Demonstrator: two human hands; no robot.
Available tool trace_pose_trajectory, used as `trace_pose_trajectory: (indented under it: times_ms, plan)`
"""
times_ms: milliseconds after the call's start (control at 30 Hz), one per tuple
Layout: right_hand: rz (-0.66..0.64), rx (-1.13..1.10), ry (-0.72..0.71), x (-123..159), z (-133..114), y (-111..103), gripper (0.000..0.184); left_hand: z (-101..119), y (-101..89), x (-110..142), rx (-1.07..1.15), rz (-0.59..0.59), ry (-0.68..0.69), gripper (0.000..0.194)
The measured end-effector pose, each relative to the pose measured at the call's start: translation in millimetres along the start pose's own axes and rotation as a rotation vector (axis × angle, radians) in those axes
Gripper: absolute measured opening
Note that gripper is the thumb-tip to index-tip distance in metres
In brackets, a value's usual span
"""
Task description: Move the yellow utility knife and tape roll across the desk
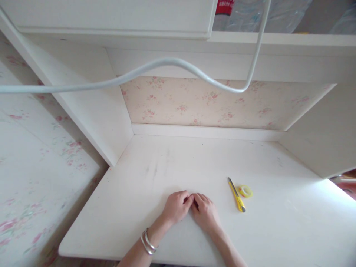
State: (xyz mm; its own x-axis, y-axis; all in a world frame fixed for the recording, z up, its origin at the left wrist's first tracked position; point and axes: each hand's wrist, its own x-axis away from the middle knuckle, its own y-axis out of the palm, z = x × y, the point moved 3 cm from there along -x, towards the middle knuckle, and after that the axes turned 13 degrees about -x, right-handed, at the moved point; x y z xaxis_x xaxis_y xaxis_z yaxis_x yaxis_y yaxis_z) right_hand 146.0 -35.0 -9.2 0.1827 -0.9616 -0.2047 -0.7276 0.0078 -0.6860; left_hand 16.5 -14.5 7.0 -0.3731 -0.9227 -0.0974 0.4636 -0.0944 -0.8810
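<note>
My left hand [177, 205], with two silver bangles [148, 241] on its wrist, rests on the white desk [133, 207] with its fingers curled in. Against it lies my right hand [204, 212], curled the same way, thumbs and forefingers touching. Nothing shows in either hand. To the right of my right hand, a yellow utility knife [237, 195] lies at a slant, its dark tip pointing away from me. A small roll of yellow tape [245, 191] lies flat just right of the knife.
A white cable [172, 62] hangs across the upper view. Above the desk are a white cabinet door [116, 16] and an open shelf [278, 38] holding plastic-wrapped items. White side panels [91, 100] and a floral-papered back wall [180, 102] enclose the desk's rear.
</note>
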Motion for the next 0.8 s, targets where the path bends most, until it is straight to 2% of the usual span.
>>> trace_pose_trajectory:
  times_ms: [800]
  plan:
    - [0.000,0.015,-0.005,-1.8,-0.2,-2.0,0.013,-2.3,0.5,-2.0,0.105,0.018,-0.039,0.036]
